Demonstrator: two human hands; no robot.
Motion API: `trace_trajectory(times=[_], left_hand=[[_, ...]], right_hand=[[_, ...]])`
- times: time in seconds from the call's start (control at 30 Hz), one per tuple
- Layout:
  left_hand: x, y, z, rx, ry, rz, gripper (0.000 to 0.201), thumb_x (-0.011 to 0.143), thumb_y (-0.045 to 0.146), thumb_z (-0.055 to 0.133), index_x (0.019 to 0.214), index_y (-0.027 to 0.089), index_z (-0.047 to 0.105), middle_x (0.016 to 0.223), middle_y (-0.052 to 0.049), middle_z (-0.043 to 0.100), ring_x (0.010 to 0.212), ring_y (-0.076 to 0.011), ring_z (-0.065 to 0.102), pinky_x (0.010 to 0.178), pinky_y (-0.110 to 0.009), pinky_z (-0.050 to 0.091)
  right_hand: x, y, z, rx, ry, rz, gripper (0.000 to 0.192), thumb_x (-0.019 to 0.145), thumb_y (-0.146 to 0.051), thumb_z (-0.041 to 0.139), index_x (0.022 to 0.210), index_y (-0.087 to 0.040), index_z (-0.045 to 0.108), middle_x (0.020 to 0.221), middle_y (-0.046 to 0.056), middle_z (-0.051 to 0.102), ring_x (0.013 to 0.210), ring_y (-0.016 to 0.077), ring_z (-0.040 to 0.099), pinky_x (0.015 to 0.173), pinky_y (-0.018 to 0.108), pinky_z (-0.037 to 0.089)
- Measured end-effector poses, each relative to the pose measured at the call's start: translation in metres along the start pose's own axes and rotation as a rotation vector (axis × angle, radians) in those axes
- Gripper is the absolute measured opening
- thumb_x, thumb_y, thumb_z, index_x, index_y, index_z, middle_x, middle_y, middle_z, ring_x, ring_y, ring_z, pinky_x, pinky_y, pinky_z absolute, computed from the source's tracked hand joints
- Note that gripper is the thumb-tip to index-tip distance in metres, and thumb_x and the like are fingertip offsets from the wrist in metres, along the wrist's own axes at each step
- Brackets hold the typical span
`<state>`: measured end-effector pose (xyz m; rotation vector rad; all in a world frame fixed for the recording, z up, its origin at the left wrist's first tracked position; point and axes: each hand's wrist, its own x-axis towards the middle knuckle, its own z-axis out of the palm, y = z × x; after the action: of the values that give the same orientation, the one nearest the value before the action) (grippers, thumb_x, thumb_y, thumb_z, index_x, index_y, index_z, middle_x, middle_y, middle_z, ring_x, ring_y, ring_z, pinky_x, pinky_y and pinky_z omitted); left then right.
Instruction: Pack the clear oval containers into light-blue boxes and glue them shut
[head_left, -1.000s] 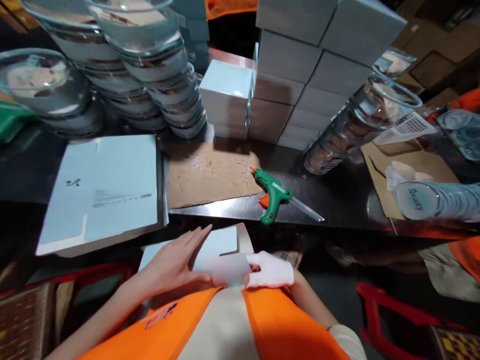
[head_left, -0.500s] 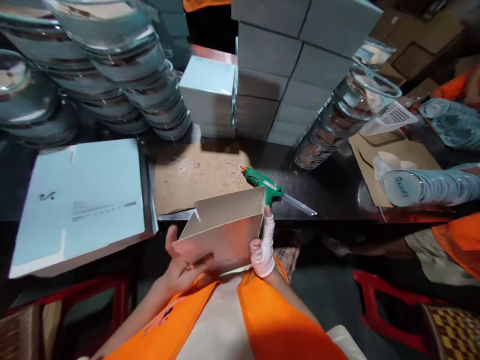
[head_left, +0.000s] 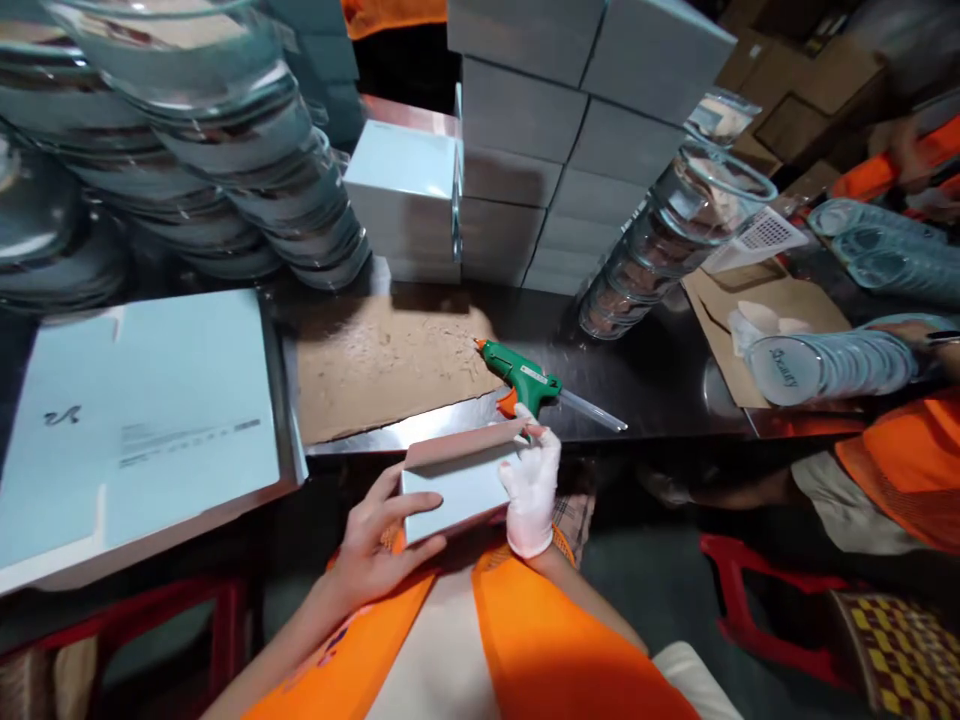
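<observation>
A small light-blue cardboard box (head_left: 457, 490) is held in front of my body, with a flap along its far edge raised. My bare left hand (head_left: 386, 535) grips its left end, fingers spread over the near face. On the right end, my right hand (head_left: 534, 485), in a white glove with some bare fingertips, holds the box near its corner. Just beyond that hand, a green glue gun (head_left: 523, 372) with an orange trigger and a clear glue stick lies on the table. Its nozzle points left over a piece of brown cardboard (head_left: 375, 365).
Flat printed box blanks (head_left: 142, 420) are stacked at the left. Tall stacks of glass bowls (head_left: 247, 150) and closed boxes (head_left: 517, 130) stand behind, with stacked glasses (head_left: 637, 250) to the right. Another person's orange vest (head_left: 900, 470) shows at the right, above a red stool (head_left: 757, 600).
The box has turned in my hands, from showing its open inside to showing a light-blue face with a flap. My left fingers now lie over that face.
</observation>
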<state>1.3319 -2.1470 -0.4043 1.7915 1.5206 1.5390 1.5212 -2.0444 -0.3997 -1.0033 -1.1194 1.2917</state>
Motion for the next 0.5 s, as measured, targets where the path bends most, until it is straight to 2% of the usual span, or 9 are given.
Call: trace_trajectory(times=[0.03, 0.07, 0.17, 0.2, 0.27, 0.3, 0.37, 0.43, 0.5], left_hand=[[-0.003, -0.005, -0.009, 0.073, 0.013, 0.008, 0.027, 0.092, 0.035, 0.085, 0.117, 0.027, 0.078, 0.129, -0.010, 0.074, 0.110, -0.0261, 0.077, 0.085, -0.034, 0.067], [-0.007, -0.011, -0.017, 0.135, 0.073, -0.007, 0.021, 0.092, 0.033, 0.085, 0.111, 0.025, 0.080, 0.123, -0.009, 0.076, 0.109, -0.0252, 0.077, 0.086, -0.033, 0.066], [-0.017, -0.028, -0.033, 0.251, 0.306, -0.112, 0.019, 0.091, 0.028, 0.084, 0.110, 0.025, 0.081, 0.103, -0.005, 0.078, 0.116, -0.0249, 0.074, 0.104, -0.039, 0.064], [-0.019, -0.031, -0.035, 0.260, 0.340, -0.139, 0.020, 0.090, 0.028, 0.085, 0.109, 0.025, 0.081, 0.099, -0.004, 0.078, 0.117, -0.0250, 0.073, 0.106, -0.040, 0.064], [-0.020, -0.033, -0.034, 0.233, 0.318, -0.179, 0.021, 0.088, 0.031, 0.086, 0.107, 0.024, 0.081, 0.101, -0.005, 0.078, 0.114, -0.0251, 0.073, 0.096, -0.039, 0.067], [-0.020, -0.032, -0.033, 0.215, 0.294, -0.199, 0.021, 0.088, 0.034, 0.086, 0.105, 0.023, 0.082, 0.104, -0.006, 0.077, 0.111, -0.0251, 0.073, 0.087, -0.037, 0.069], [-0.019, -0.029, -0.027, 0.194, 0.282, -0.239, 0.022, 0.089, 0.038, 0.085, 0.105, 0.023, 0.081, 0.106, -0.008, 0.077, 0.111, -0.0266, 0.073, 0.077, -0.035, 0.068], [-0.018, -0.028, -0.021, 0.184, 0.324, -0.239, 0.022, 0.090, 0.040, 0.083, 0.106, 0.025, 0.081, 0.103, -0.006, 0.077, 0.118, -0.0289, 0.071, 0.088, -0.041, 0.068], [-0.016, -0.030, -0.015, 0.159, 0.379, -0.215, 0.021, 0.092, 0.041, 0.081, 0.108, 0.027, 0.079, 0.102, -0.004, 0.078, 0.122, -0.0290, 0.070, 0.108, -0.049, 0.061]], right_hand=[[0.007, -0.002, -0.007, -0.102, -0.015, 0.017, 0.043, 0.096, -0.042, 0.066, 0.135, -0.027, 0.058, 0.149, 0.014, 0.068, 0.126, 0.0270, 0.072, 0.108, 0.047, 0.058], [0.017, -0.005, -0.015, -0.259, -0.020, 0.035, 0.037, 0.098, -0.045, 0.060, 0.130, -0.025, 0.061, 0.140, 0.015, 0.072, 0.120, 0.0270, 0.074, 0.107, 0.046, 0.058], [0.056, -0.021, -0.030, -0.910, -0.041, 0.192, 0.038, 0.104, -0.052, 0.050, 0.110, -0.020, 0.070, 0.117, 0.016, 0.077, 0.115, 0.0308, 0.074, 0.108, 0.048, 0.055], [0.070, -0.026, -0.030, -1.099, -0.078, 0.287, 0.040, 0.104, -0.055, 0.053, 0.109, -0.020, 0.071, 0.118, 0.016, 0.077, 0.116, 0.0328, 0.074, 0.108, 0.049, 0.054], [0.094, -0.032, -0.026, -1.318, -0.178, 0.463, 0.044, 0.099, -0.058, 0.065, 0.114, -0.018, 0.072, 0.123, 0.019, 0.077, 0.117, 0.0361, 0.075, 0.105, 0.049, 0.055], [0.103, -0.033, -0.023, -1.330, -0.206, 0.511, 0.044, 0.095, -0.057, 0.073, 0.112, -0.017, 0.073, 0.123, 0.020, 0.078, 0.116, 0.0367, 0.075, 0.103, 0.047, 0.056], [0.115, -0.031, -0.020, -1.127, -0.172, 0.562, 0.036, 0.080, -0.045, 0.088, 0.095, -0.016, 0.074, 0.109, 0.020, 0.080, 0.109, 0.0357, 0.077, 0.095, 0.041, 0.057], [0.118, -0.026, -0.022, -0.781, -0.108, 0.589, 0.030, 0.068, -0.034, 0.093, 0.073, -0.018, 0.068, 0.082, 0.013, 0.078, 0.091, 0.0303, 0.078, 0.081, 0.035, 0.058], [0.116, -0.022, -0.026, -0.494, -0.071, 0.579, 0.032, 0.067, -0.035, 0.090, 0.065, -0.019, 0.063, 0.062, 0.006, 0.071, 0.067, 0.0229, 0.072, 0.064, 0.030, 0.055]])
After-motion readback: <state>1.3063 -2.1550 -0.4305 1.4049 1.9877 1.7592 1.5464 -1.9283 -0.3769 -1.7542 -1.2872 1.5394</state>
